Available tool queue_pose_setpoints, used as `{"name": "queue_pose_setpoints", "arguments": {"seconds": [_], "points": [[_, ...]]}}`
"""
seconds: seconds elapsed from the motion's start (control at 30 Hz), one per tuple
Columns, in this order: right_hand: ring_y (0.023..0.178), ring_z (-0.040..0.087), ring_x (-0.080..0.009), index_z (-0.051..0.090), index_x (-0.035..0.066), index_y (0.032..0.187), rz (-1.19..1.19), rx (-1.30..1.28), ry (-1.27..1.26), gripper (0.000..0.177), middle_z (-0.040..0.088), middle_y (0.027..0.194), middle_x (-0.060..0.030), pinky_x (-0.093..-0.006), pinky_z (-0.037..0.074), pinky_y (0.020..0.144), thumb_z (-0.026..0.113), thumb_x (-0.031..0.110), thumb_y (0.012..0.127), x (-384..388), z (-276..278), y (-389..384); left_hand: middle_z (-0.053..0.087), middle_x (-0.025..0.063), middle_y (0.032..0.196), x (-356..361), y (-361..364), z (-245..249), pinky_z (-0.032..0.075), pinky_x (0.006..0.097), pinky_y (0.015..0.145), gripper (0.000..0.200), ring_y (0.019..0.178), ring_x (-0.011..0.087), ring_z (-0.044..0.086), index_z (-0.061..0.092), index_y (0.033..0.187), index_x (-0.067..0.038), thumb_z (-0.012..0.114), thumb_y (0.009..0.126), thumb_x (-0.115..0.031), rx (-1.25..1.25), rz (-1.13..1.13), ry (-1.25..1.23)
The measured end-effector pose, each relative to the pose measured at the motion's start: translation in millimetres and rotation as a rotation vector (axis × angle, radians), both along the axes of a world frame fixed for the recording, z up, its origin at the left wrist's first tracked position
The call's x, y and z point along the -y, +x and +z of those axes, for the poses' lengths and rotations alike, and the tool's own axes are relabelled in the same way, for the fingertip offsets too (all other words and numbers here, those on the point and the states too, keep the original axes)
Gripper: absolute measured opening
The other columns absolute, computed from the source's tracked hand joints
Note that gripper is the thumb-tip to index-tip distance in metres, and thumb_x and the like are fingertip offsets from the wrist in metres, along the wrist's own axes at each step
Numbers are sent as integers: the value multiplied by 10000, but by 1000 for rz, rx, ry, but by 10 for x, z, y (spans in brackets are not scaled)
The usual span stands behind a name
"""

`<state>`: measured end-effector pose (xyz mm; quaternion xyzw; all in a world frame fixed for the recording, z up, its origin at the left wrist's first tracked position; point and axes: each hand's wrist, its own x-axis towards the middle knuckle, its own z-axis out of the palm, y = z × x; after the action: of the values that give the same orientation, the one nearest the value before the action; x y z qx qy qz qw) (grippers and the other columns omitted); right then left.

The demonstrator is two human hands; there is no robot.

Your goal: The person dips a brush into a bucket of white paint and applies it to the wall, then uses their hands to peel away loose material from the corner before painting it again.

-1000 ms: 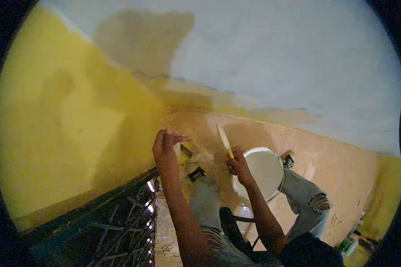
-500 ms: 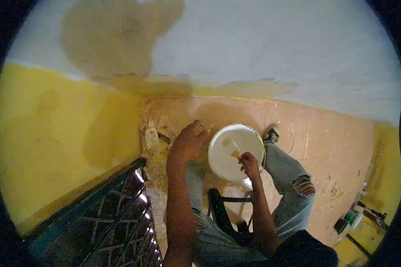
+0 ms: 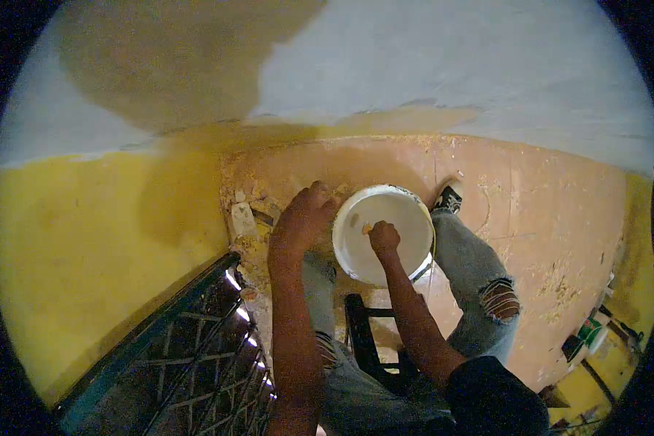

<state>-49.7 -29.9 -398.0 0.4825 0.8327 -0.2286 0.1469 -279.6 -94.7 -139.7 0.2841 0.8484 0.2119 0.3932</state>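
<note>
A white bucket [image 3: 341, 251] with pale contents stands on the floor between the person's legs. Over its opening is my right hand [image 3: 384, 240], closed around the handle of a paintbrush [image 3: 368, 228]. Only a bit of the yellowish handle shows clearly; the bristle end is hard to make out. My left hand [image 3: 305, 218] is just left of the bucket's rim, with its fingers bent and partly hidden behind the back of the hand. Whether it touches the rim or holds anything is not visible.
A wall [image 3: 443, 65], white above yellow, rises ahead, with a dark shadow on it. At lower left is a metal lattice [image 3: 196, 349]. A black stool frame [image 3: 363, 334] stands below the bucket. A green and white container [image 3: 592, 336] lies at right, and debris lies on the floor.
My right hand has moved up and left over the bucket, and the brush shows less than before. The view has shifted slightly, so the bucket appears higher. My left hand keeps its pose.
</note>
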Motion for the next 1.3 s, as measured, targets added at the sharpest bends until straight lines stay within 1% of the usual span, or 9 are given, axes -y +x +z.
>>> {"name": "queue_pose_setpoints", "arguments": {"seconds": [0.27, 0.33, 0.57, 0.73, 0.83, 0.93, 1.0, 1.17, 1.3], "points": [[730, 651, -331, 626, 78, 852, 82, 42, -24, 241, 631, 783, -144, -438, 532, 622, 654, 296, 754, 150, -102, -45, 557, 244, 1194, -128, 96, 7, 417, 449, 969, 513, 1126, 386, 533, 489, 1243, -4, 523, 899, -385, 42, -51, 17], [721, 643, -341, 601, 80, 903, 118, -251, 31, 264, 628, 790, -150, -446, 531, 626, 664, 276, 739, 159, -116, 16, 552, 244, 1202, -138, 86, 8, 416, 447, 972, 522, 1130, 384, 530, 484, 1251, -6, 522, 898, -390, 81, -52, -34], [741, 636, -348, 586, 60, 927, 146, -58, -65, 271, 628, 799, -171, -467, 524, 669, 656, 261, 759, -40, -8, 87, 537, 246, 1228, -101, 108, -90, 409, 446, 986, 560, 1147, 381, 522, 464, 1284, -3, 516, 895, -403, 20, -80, -65], [755, 633, -360, 614, 14, 820, 289, -4, -91, 325, 637, 822, -179, -467, 526, 666, 615, 339, 811, -103, -451, 256, 534, 250, 1234, -50, 82, -119, 401, 446, 998, 567, 1154, 383, 518, 460, 1291, 3, 516, 895, -399, 60, -63, -31], [779, 632, -358, 635, 21, 789, 157, -39, -120, 326, 635, 800, -181, -472, 526, 673, 590, 342, 827, -125, -176, 117, 533, 259, 1229, -78, 86, -1, 406, 445, 994, 567, 1156, 383, 517, 461, 1291, 7, 516, 894, -395, 6, -34, -27], [742, 628, -374, 640, 20, 783, 249, -61, -23, 333, 637, 758, -195, -484, 521, 682, 547, 330, 864, -59, -174, 61, 549, 261, 1196, -98, 46, 48, 420, 454, 973, 546, 1127, 391, 532, 477, 1268, 10, 520, 893, -384, 132, -40, -76], [717, 625, -378, 640, 22, 772, 206, -71, -49, 334, 635, 748, -198, -483, 520, 676, 536, 323, 874, 3, -235, 3, 568, 264, 1138, -60, 91, -70, 440, 470, 929, 488, 1072, 402, 554, 514, 1198, 9, 523, 890, -370, -32, -52, 38], [717, 651, -364, 630, 8, 771, 221, -184, -47, 332, 651, 778, -210, -470, 529, 676, 584, 326, 851, 105, -451, -27, 575, 257, 1119, -20, 77, -85, 448, 471, 911, 461, 1048, 400, 564, 524, 1173, -4, 525, 885, -364, -26, -57, 5], [614, 619, -343, 621, 3, 751, 216, -303, -122, 352, 621, 676, -201, -438, 515, 606, 540, 315, 893, 57, -468, 10, 579, 247, 1119, -20, 81, -38, 450, 466, 917, 469, 1056, 394, 564, 523, 1190, -11, 527, 883, -365, -36, -35, -21]]}}
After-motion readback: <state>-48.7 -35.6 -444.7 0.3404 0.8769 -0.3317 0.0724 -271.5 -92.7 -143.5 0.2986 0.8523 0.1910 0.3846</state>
